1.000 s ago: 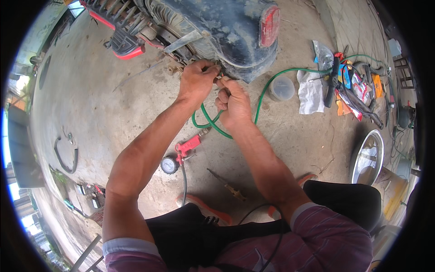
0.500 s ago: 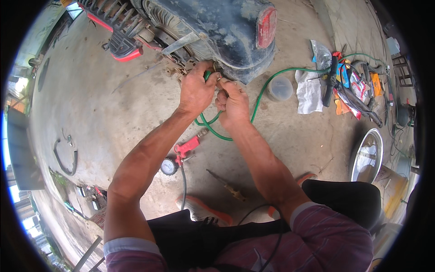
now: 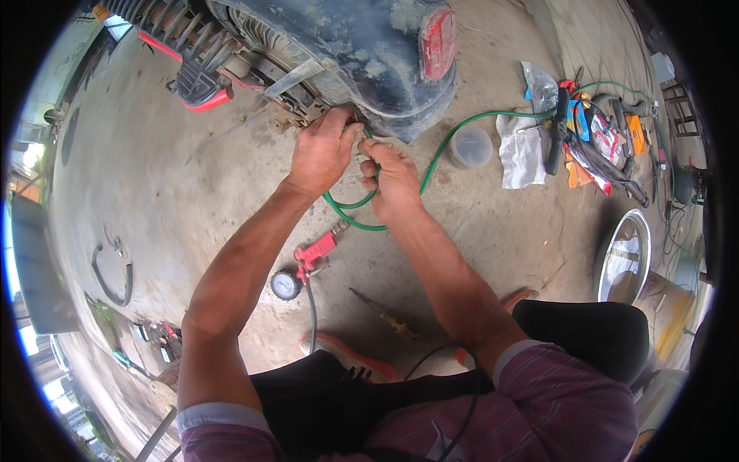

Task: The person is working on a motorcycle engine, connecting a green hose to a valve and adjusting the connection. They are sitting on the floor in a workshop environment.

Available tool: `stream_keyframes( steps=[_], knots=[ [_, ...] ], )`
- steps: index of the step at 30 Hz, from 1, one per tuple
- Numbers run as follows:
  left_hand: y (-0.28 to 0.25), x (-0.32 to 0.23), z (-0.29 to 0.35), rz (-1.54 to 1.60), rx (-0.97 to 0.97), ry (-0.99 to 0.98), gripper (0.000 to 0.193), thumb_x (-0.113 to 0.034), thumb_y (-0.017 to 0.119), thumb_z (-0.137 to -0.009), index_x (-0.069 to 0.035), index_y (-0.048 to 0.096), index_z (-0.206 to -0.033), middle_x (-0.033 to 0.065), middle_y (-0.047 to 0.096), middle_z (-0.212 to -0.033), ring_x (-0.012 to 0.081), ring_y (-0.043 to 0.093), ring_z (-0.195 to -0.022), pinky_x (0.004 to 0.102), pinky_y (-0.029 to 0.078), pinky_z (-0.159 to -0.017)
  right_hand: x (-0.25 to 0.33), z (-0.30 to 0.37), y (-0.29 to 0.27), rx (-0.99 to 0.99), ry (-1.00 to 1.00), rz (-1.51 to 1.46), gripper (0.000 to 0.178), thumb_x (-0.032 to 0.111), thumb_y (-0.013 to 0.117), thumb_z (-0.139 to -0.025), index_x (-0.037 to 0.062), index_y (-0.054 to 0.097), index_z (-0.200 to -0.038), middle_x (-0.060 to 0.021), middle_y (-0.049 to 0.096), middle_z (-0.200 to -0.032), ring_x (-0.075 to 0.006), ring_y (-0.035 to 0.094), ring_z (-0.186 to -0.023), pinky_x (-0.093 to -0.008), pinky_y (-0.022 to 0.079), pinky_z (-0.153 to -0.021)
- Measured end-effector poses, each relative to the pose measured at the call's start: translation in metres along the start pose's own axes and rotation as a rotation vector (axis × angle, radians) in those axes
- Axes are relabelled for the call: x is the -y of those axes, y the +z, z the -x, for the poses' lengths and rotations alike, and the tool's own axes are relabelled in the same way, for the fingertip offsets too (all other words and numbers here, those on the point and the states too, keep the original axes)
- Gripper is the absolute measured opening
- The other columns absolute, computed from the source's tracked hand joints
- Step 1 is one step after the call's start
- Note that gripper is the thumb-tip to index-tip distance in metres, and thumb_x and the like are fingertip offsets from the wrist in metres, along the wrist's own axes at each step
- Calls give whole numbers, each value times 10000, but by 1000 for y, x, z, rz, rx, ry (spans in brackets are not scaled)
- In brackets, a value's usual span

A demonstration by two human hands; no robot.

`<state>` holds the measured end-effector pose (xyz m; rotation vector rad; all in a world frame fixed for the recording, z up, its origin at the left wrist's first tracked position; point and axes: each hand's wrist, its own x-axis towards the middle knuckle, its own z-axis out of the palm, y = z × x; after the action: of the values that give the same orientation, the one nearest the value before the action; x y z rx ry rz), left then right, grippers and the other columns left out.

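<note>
Both of my hands work close together at the lower edge of a dusty dark vehicle body [image 3: 358, 54] with a red tail light [image 3: 437, 45]. A thin green hose [image 3: 454, 137] runs in from the right and loops beneath my hands. My left hand [image 3: 322, 154] is closed round the hose by the metal parts under the body; its fingertips are partly hidden. Just to its right, my right hand [image 3: 394, 171] has its fingers curled and pinched on the hose. Whatever lies between the fingertips is too small to make out.
A red inflator gun with a round gauge [image 3: 285, 285] and a screwdriver [image 3: 399, 326] lie on the concrete before me. Right of the vehicle are a clear plastic tub [image 3: 471, 146], a hand pump [image 3: 560, 131] among coloured wrappers, and a metal basin [image 3: 625, 258]. A curved black tube [image 3: 112, 277] lies left.
Both hands have shifted slightly left in the picture, along with the whole scene. The green hose now shows as a strip between my hands rather than at my left thumb.
</note>
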<state>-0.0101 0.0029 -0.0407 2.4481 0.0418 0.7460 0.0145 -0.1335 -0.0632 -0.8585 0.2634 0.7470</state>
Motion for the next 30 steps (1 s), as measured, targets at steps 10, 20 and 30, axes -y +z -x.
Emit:
stream_keyframes(
  steps=[10, 20, 30],
  knots=[
    [-5, -12, -2, 25, 71, -191, 176, -127, 667, -914, -28, 631, -1054, 184, 698, -949, 385, 681, -876, 432, 549, -731, -2, -18, -10, 116, 122, -141, 117, 169, 730, -873, 106, 658, -939, 36, 658, -884, -71, 528, -680, -235, 363, -548],
    [-10, -25, -8, 197, 93, -452, 141, -111, 670, -906, -1, 663, -995, 122, 723, -808, 203, 720, -724, 336, 555, -660, -1, -32, -25, 299, 198, -192, 102, 183, 658, -939, 120, 636, -1017, 28, 622, -946, -82, 502, -764, -220, 354, -573],
    [-9, -26, -9, 289, 107, -501, 133, -88, 647, -921, 25, 659, -990, 113, 719, -785, 147, 723, -699, 286, 556, -616, 1, -28, -16, 276, 184, -225, 78, 137, 688, -906, 94, 639, -949, -23, 672, -912, -69, 550, -717, -227, 358, -537]
  ],
)
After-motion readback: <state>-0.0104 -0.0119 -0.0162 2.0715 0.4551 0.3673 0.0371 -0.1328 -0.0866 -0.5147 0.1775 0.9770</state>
